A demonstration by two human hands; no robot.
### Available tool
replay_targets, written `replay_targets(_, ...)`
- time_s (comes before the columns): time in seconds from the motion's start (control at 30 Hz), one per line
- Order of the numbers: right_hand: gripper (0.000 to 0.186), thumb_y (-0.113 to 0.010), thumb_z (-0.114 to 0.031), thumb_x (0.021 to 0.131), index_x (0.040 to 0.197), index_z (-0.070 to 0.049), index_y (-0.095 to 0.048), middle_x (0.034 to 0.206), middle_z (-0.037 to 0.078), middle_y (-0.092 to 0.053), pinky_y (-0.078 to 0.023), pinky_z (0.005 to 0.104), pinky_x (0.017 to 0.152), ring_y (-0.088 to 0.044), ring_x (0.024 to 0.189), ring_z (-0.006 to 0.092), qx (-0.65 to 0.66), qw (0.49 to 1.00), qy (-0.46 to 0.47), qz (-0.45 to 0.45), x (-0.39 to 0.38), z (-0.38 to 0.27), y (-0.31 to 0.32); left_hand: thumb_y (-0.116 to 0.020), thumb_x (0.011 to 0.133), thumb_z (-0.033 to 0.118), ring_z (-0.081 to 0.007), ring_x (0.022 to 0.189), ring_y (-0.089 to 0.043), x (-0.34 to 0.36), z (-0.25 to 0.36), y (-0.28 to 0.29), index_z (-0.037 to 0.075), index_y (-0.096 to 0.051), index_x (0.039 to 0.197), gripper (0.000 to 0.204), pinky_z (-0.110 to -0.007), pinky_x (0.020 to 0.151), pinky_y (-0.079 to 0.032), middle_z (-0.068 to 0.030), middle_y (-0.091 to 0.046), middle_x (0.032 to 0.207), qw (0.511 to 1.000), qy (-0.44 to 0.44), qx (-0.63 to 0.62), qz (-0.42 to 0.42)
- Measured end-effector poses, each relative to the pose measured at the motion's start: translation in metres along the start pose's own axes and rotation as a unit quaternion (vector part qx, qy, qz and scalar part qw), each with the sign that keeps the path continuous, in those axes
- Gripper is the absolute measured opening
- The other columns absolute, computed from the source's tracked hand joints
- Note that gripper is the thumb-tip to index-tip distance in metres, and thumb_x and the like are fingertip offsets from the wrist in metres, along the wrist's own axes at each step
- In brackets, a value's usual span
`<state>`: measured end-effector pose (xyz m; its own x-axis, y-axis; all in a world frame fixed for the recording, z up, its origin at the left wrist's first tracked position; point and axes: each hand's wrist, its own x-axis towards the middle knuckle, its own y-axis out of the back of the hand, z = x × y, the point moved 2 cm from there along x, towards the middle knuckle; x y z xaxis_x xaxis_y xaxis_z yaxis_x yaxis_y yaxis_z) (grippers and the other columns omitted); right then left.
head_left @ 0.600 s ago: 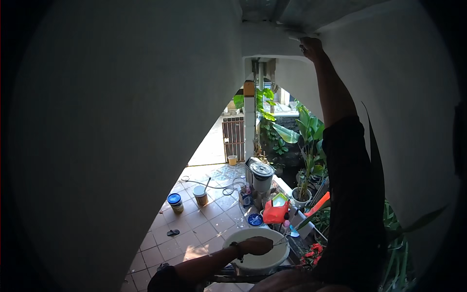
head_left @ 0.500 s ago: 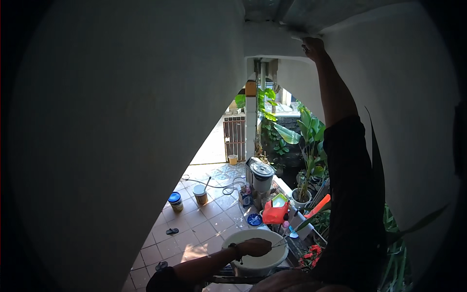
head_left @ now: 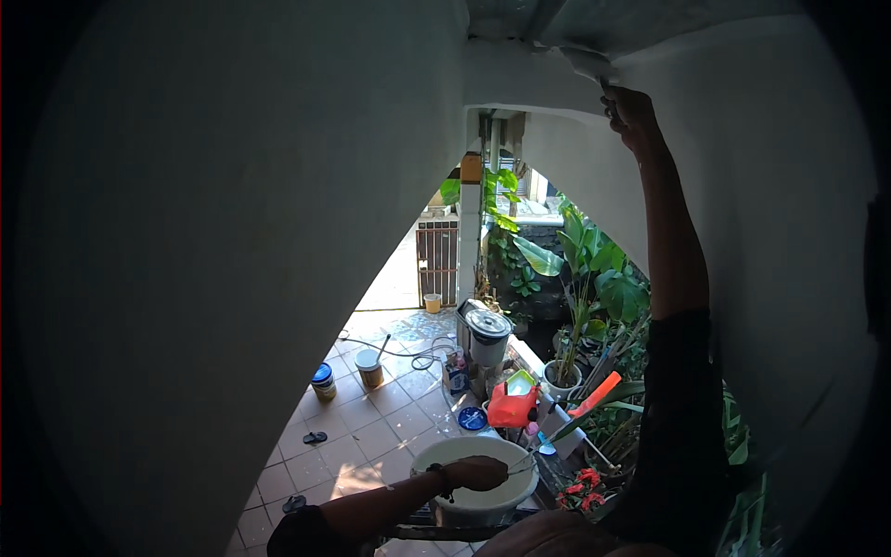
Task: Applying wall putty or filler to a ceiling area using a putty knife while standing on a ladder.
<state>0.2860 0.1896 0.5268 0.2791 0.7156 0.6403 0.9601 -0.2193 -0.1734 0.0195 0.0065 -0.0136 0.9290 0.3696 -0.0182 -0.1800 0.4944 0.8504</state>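
Observation:
High at the upper right, my right hand [head_left: 633, 113] is closed round the handle of a putty knife [head_left: 588, 65]. Its broad pale blade lies near the corner where the white wall [head_left: 534, 79] meets the grey ceiling [head_left: 640, 32]. Low in the picture, my left hand [head_left: 478, 473] is a closed fist over a wide white tub [head_left: 427, 454]. A thin pale rod [head_left: 521, 463] sticks out of that fist toward the tub's right rim; what kind of thing it is I cannot tell. Shade hides the tub's contents.
On the tiled floor below stand a blue-lidded bucket [head_left: 323, 382], an open paint pail [head_left: 369, 369] with a stick, and a lidded bin [head_left: 488, 336]. A red bag [head_left: 512, 407] lies beside potted plants [head_left: 562, 376]. A large white wall [head_left: 213, 232] fills the left.
My right hand has moved down and right, away from the ceiling corner, and more of the knife's blade shows. My left hand stays over the tub; the whole view has shifted slightly.

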Motion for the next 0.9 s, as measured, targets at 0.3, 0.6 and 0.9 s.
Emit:
replay_targets(0.3,0.007,-0.061,-0.007,0.076,0.071,-0.004,-0.056,0.057,0.006,-0.051,-0.033,0.0299,0.037,-0.047,0.044,0.0163,-0.039,0.999,-0.03,0.023,0.068,0.019,-0.004,-0.043,0.087,0.021,-0.031,0.068,-0.056,0.005,-0.004,-0.005,-0.002,-0.061,0.081,0.03,-0.042,0.065,-0.043,-0.0192,-0.06,0.077,0.999,-0.024,-0.021,-0.001)
replay_targets(0.6,0.004,-0.059,-0.006,0.074,0.073,-0.004,-0.056,0.061,0.007,-0.054,-0.037,0.0303,0.039,-0.048,0.045,0.0177,-0.031,0.999,-0.009,0.03,0.099,0.01,0.002,-0.044,0.087,0.021,-0.0303,0.071,-0.056,0.009,0.004,0.0,0.0,-0.06,0.083,0.027,-0.042,0.067,-0.043,-0.0176,-0.059,0.079,0.999,-0.012,-0.038,0.005)
replay_targets(0.9,0.008,-0.055,-0.003,0.076,0.07,-0.003,-0.05,0.061,0.005,-0.049,-0.026,0.0265,0.034,-0.038,0.042,0.0107,-0.007,0.999,-0.019,0.033,0.029,0.028,0.016,-0.044,0.087,0.02,-0.0281,0.074,-0.053,-0.001,0.002,-0.006,0.001,-0.057,0.086,0.024,-0.04,0.071,-0.042,-0.0172,-0.057,0.082,0.999,0.021,-0.023,-0.028)
